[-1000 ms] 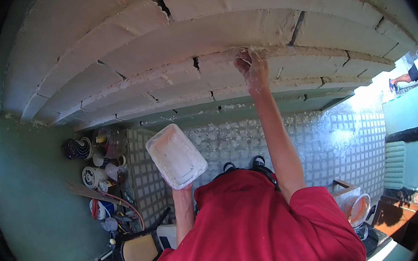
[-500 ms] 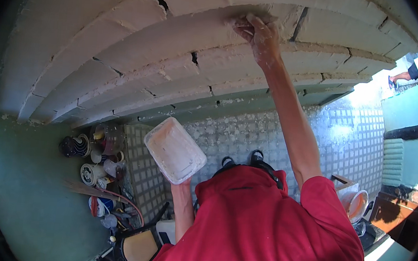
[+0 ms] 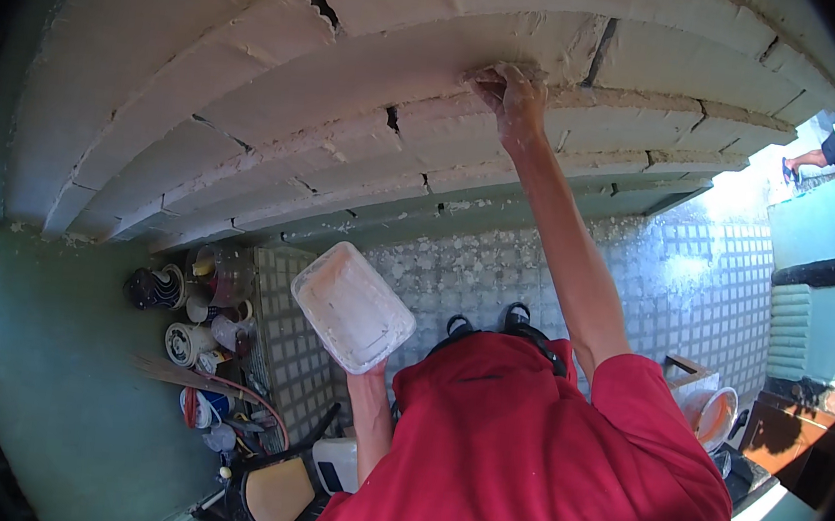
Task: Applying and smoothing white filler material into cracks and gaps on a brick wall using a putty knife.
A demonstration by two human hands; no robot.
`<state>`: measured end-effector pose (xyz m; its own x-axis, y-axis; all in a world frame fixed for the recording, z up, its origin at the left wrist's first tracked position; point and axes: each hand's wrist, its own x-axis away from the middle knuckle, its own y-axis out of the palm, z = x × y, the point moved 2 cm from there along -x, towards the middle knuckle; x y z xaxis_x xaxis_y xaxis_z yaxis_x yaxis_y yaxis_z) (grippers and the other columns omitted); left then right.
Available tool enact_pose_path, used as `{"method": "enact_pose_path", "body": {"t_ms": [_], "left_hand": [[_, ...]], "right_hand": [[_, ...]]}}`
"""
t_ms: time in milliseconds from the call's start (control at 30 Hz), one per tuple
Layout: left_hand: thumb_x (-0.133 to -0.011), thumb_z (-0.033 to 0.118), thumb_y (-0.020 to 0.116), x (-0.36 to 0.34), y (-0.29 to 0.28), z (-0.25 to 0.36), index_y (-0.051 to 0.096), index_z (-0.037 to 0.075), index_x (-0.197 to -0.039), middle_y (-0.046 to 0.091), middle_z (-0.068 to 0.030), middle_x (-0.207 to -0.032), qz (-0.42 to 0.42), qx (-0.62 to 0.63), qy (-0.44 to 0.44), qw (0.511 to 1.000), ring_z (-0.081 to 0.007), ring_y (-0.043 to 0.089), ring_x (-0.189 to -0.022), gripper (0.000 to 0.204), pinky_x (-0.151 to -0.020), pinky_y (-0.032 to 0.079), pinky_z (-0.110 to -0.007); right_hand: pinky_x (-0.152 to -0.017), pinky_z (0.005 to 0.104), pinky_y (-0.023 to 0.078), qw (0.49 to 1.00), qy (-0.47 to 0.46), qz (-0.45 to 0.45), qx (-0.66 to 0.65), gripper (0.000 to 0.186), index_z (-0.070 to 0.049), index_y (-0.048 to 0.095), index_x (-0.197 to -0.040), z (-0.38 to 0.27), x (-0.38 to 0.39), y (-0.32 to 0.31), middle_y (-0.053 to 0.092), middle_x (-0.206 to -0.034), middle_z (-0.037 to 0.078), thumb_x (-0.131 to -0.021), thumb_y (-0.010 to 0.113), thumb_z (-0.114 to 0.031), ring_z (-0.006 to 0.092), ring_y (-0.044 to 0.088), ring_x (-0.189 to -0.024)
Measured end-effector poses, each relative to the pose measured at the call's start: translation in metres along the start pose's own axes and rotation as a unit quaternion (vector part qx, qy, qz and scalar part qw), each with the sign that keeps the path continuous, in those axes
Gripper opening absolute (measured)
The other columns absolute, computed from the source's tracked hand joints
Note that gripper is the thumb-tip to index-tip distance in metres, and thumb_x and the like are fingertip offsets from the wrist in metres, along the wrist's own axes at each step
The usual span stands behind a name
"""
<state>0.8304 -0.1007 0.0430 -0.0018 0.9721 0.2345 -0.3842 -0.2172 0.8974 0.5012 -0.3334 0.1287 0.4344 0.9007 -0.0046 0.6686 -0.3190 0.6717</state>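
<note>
Pressing right hand (image 3: 510, 94) higher on plaster ledge (image 3: 653, 107); left hand (image 3: 367, 368) still gripping tray (image 3: 353, 307).

It was a home under repair: cracked plaster ribs (image 3: 279, 137) overhead, tiled floor (image 3: 697, 277), paint cans (image 3: 190, 344) by the wall.

The tiled floor (image 3: 536, 282) carries a cluster of paint cans (image 3: 193, 314) along its left edge, with a chair (image 3: 264, 492) standing nearby.
</note>
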Motion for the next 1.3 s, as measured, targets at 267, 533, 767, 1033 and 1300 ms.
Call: {"method": "enact_pose_path", "body": {"t_ms": [267,533,767,1033,1300], "left_hand": [[-0.101,0.049,0.044,-0.006,-0.004,0.005,0.044,0.014,-0.147,0.054,-0.0106,-0.143,-0.029,-0.013,-0.017,0.999,-0.0345,0.057,-0.124,0.057,-0.105,0.048,-0.052],[-0.102,0.049,0.042,-0.008,0.011,-0.002,0.044,0.016,-0.147,0.054,-0.0091,-0.143,-0.021,-0.013,-0.005,1.0,-0.0341,0.057,-0.125,0.056,-0.104,0.049,-0.052],[-0.102,0.049,0.04,-0.019,0.027,-0.004,0.041,0.017,-0.149,0.052,-0.0108,-0.145,-0.041,-0.014,-0.016,0.999,-0.0346,0.057,-0.124,0.056,-0.104,0.049,-0.053],[-0.102,0.05,0.04,-0.021,0.01,0.003,0.041,0.016,-0.149,0.053,-0.0113,-0.144,-0.003,-0.049,-0.005,0.999,-0.0347,0.058,-0.123,0.057,-0.103,0.049,-0.053],[-0.102,0.05,0.039,-0.006,0.015,0.023,0.042,0.017,-0.148,0.054,-0.01,-0.142,0.069,-0.094,0.052,0.992,-0.0339,0.061,-0.117,0.056,-0.099,0.052,-0.052]], "right_hand": [[-0.069,0.0347,0.06,0.993,-0.091,-0.054,0.053,0.016,0.0,0.063,-0.098,-0.026,0.06,0.045,0.066,-0.084,0.009,-0.093,0.055,-0.014,0.0175,0.067,-0.073],[-0.063,0.0305,0.055,0.992,-0.048,0.058,0.098,0.018,0.001,0.062,-0.095,-0.004,0.027,0.015,0.064,-0.079,0.007,-0.092,0.053,-0.016,0.0158,0.062,-0.067],[-0.065,0.032,0.05,0.964,-0.077,-0.086,0.238,0.023,0.003,0.066,-0.091,-0.006,0.055,0.035,0.065,-0.078,0.012,-0.093,0.057,-0.019,0.0195,0.062,-0.07],[-0.071,0.041,0.051,0.787,-0.372,0.123,0.477,0.04,-0.005,0.062,-0.131,-0.042,0.044,-0.025,0.069,-0.09,0.024,-0.091,0.058,-0.003,0.0368,0.066,-0.076],[-0.075,0.0484,0.052,0.808,-0.191,0.094,0.55,0.071,-0.012,0.052,-0.143,0.008,0.052,0.023,0.067,-0.095,0.027,-0.077,0.048,0.012,0.0429,0.067,-0.08]]}}
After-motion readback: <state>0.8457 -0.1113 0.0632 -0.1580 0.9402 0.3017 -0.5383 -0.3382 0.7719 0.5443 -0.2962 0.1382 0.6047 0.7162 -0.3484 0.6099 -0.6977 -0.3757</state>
